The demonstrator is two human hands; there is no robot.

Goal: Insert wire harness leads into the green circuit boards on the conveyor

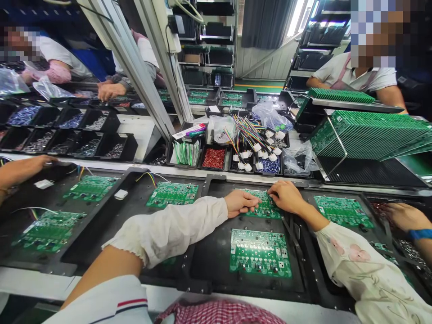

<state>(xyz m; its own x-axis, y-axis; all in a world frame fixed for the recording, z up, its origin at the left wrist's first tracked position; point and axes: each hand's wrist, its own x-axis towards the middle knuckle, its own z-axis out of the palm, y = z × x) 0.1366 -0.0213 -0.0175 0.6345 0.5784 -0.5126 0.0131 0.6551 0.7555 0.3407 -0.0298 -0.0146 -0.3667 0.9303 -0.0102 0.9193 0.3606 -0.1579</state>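
My left hand (242, 203) is over the left part of a green circuit board (261, 211) in a black tray (216, 270). Its thumb and fingers are pinched together; whatever they hold is too small to make out. My right hand (286, 196) reaches to the same board's far right corner, fingers bent and closed at its edge. What lies under those fingertips is hidden. A second circuit board (259, 253) lies flat in the tray, nearer to me, touched by neither hand.
Behind the trays stand bins of red components (213, 158), blue components (269, 165) and wire harnesses with white connectors (251, 135). A rack of upright circuit boards (378, 135) is at right. Co-workers' hands (407, 218) are at both sides. Metal posts (135, 67) rise behind.
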